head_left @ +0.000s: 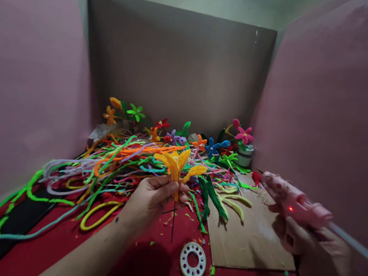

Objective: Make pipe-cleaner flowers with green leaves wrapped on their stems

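Observation:
My left hand (156,194) is closed round the base of a yellow-orange pipe-cleaner flower (176,162) near the middle of the view. The petals spread above my fingers, and a thin dark stem points down below them. At the right, my right hand (303,239) grips a pink glue gun (295,201) with a red light on its side. Its nozzle points left and slightly up, apart from the flower. A clear glue stick (358,244) extends from its back end.
Many colourful pipe cleaners (125,161) are heaped on the red surface (82,261). Finished flowers (213,148) stand behind them. A cardboard sheet (251,245) lies at the right, a white spool (192,261) in front. Pink walls rise at both sides.

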Tool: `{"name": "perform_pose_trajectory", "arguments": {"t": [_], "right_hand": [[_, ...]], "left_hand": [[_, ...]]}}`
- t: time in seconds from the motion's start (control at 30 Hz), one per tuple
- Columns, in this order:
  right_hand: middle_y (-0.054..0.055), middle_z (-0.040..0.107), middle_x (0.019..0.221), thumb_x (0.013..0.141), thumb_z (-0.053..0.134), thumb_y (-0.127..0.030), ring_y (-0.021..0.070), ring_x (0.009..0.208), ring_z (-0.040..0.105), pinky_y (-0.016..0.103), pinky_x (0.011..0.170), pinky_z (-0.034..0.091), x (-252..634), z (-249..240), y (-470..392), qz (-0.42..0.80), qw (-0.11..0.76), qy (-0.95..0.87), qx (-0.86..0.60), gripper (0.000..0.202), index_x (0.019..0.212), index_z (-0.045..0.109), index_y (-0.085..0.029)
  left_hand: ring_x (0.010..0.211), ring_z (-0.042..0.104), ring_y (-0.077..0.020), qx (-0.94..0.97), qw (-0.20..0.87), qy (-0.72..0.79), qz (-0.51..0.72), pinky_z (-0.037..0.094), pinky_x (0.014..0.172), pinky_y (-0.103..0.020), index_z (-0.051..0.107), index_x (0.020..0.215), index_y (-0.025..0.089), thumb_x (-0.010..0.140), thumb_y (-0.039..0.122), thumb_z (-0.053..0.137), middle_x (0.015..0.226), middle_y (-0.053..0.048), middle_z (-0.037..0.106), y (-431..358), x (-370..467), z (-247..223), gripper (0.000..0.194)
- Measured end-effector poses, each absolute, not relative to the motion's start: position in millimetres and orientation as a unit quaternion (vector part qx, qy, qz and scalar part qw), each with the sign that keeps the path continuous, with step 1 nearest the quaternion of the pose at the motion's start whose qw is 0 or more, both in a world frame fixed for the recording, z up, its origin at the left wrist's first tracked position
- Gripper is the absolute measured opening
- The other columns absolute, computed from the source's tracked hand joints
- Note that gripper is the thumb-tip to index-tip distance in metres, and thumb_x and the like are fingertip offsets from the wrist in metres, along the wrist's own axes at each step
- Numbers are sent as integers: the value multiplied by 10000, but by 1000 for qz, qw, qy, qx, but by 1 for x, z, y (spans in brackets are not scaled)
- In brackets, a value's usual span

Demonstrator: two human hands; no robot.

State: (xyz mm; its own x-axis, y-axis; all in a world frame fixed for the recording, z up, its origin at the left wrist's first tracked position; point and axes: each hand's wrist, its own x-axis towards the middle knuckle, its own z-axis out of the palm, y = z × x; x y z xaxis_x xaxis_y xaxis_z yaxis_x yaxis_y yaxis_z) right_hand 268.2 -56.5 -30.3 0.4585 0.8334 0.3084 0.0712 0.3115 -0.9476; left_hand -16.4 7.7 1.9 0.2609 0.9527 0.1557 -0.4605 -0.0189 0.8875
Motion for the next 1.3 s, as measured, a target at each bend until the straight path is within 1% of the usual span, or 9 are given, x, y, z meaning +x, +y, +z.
{"name": "perform_pose_trajectory", "arguments": {"t": [0.1,0.17,0.23,0.3,0.43,0.6,0.93,1.1,1.3], "right_hand": [[69,646,806,716,614,-332,144,574,538,274,530,475,225,6,-40,449,701,-391,-394,160,784,641,-190],[61,645,859,751,569,-336,128,570,533,261,522,467,198,23,-26,508,694,-392,-328,176,856,631,-209],[61,637,788,775,538,-374,129,551,529,248,487,446,176,30,-15,532,671,-419,-301,238,896,631,-191],[50,617,691,801,498,-423,135,527,519,243,455,415,160,27,-6,517,653,-461,-305,292,882,630,-176],[2,548,517,765,540,-419,124,416,437,245,397,333,154,5,2,464,621,-507,-378,235,747,605,-194],[4,510,472,689,593,-478,140,410,422,263,395,288,166,-11,4,486,576,-516,-406,295,574,532,-214],[-19,432,448,752,527,-534,103,402,364,235,410,237,169,-24,5,498,517,-580,-384,378,613,539,-183],[-46,339,465,697,590,-549,86,400,281,225,391,224,168,-20,3,493,524,-575,-390,378,594,509,-195],[-44,359,467,725,563,-543,91,408,329,229,409,240,168,-19,2,497,519,-572,-396,370,630,510,-189]], "left_hand": [[612,602,-129,475,617,253,574,471,602,-237,708,744,99,722,204,659,695,-68,673,9,-23,8,118],[603,583,-125,479,607,242,586,453,573,-229,704,747,101,745,212,634,656,-60,654,11,-28,10,131],[579,563,-118,476,603,239,594,432,541,-225,698,746,108,768,232,607,637,-51,636,15,-31,9,155],[560,550,-114,471,597,245,601,419,532,-228,690,748,118,779,253,593,626,-42,622,19,-34,7,169],[544,539,-110,468,584,269,606,414,532,-233,675,742,115,781,282,592,592,-35,602,25,-36,1,190],[508,519,-107,460,577,300,604,400,510,-234,664,734,108,755,299,618,566,-29,593,31,-36,-4,198],[510,505,-108,478,552,325,601,381,503,-228,679,714,106,724,306,647,560,-27,585,34,-32,-9,202],[517,510,-103,496,533,330,601,380,518,-224,685,729,114,743,300,632,574,-24,598,33,-31,-11,194],[528,509,-101,511,523,332,596,389,542,-229,692,742,125,747,294,629,616,-27,613,33,-31,-14,180]]}}
